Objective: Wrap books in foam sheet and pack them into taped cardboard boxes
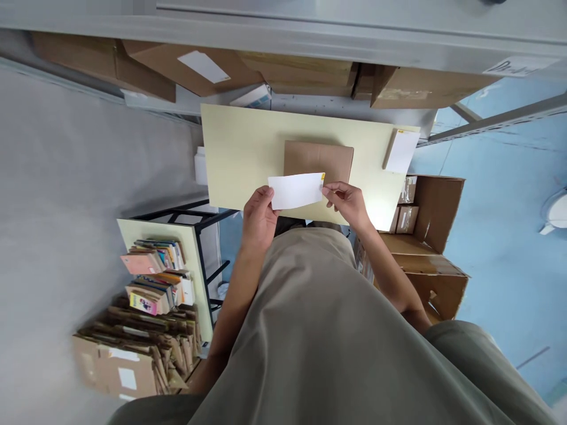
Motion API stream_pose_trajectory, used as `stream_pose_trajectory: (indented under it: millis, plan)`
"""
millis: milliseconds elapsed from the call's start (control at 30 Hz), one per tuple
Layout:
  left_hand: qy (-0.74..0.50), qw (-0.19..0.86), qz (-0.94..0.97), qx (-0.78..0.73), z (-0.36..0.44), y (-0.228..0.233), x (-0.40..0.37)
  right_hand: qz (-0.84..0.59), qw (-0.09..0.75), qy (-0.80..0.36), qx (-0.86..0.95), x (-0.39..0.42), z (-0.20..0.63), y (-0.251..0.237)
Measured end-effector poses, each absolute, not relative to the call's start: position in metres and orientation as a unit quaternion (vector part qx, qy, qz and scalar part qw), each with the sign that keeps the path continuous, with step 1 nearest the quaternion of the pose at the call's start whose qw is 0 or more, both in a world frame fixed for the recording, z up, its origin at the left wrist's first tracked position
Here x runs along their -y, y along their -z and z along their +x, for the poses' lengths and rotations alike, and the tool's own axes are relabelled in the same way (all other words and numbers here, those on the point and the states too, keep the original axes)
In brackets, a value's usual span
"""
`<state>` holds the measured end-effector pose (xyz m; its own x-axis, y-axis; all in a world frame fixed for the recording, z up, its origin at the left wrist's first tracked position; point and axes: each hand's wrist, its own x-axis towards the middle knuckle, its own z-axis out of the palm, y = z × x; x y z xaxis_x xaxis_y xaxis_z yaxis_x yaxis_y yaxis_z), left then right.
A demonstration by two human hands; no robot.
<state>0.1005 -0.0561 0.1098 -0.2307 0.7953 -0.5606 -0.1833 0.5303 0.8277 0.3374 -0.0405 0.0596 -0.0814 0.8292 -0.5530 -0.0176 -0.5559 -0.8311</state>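
The grey shelf (310, 38) is spanning 12 o'clock, measured from the view centre. Below it, the pale yellow tabletop (243, 150) is extending crosswise. A brown box (319, 156) is resting on the tabletop at 1 o'clock. The left hand (259, 220), at 9 o'clock, is pinching the left end of a white sheet (296, 192). The right hand (349, 205), at 3 o'clock, is holding thumb and forefinger narrow at the right edge. The sheet is bowing slightly near centre, toward 1 o'clock.

CAUTION: Inward pressure from both hands could be creasing the bowed sheet. Uneven pulling could be tearing its right end, at the yellow mark (323, 176). A loosening left pinch could be letting it fall askew.

The sheet is hiding part of the box. Its underside is facing away; any adhesive is going unseen. Whether the right fingertips are gripping paper cannot be told. Print beside the yellow mark is appearing illegibly small.
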Motion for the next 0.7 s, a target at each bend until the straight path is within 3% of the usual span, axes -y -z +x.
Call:
stream_pose_trajectory:
  millis: [200,700]
  plan:
    - [-0.417,0.586,0.248,-0.649,0.096,-0.1,0.045,-0.604,0.337,-0.639,0.336,0.039,0.331,-0.06]
    - [-0.307,0.577,0.331,-0.681,0.103,0.002,-0.02,-0.722,0.32,-0.482,0.379,0.025,0.343,-0.024]
